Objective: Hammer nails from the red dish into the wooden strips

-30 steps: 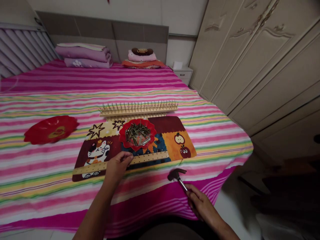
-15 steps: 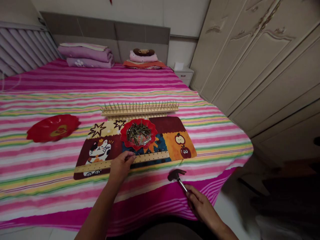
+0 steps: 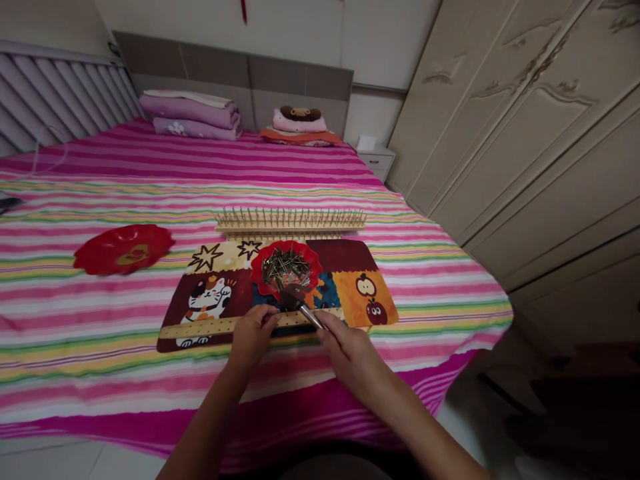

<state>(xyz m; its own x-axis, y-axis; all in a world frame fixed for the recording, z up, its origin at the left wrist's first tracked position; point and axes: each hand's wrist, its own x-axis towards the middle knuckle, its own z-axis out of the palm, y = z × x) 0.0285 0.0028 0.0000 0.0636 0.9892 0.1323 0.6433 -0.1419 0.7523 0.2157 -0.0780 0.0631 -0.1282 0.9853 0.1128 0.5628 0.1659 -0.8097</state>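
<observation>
My left hand (image 3: 255, 331) is pinched at the top edge of a wooden strip with holes (image 3: 215, 327) that lies across a cartoon mat (image 3: 350, 267); what it pinches is too small to see. My right hand (image 3: 350, 350) grips a small hammer (image 3: 297, 301) by its metal handle, the head raised just right of my left fingers, over the strip. A red dish of nails (image 3: 285, 267) sits right behind the strip. Further back lies a wooden board studded with upright nails (image 3: 290, 221).
The mat lies on a bed with a pink striped cover (image 3: 100, 320). A second red dish (image 3: 123, 248) sits to the left. Folded bedding (image 3: 193, 113) and pillows are at the headboard. A wardrobe (image 3: 525, 113) stands at right, beyond the bed's edge.
My right hand has lifted the hammer off the bed's front edge and swung it left and up over the strip, beside my left hand. The left hand stayed put.
</observation>
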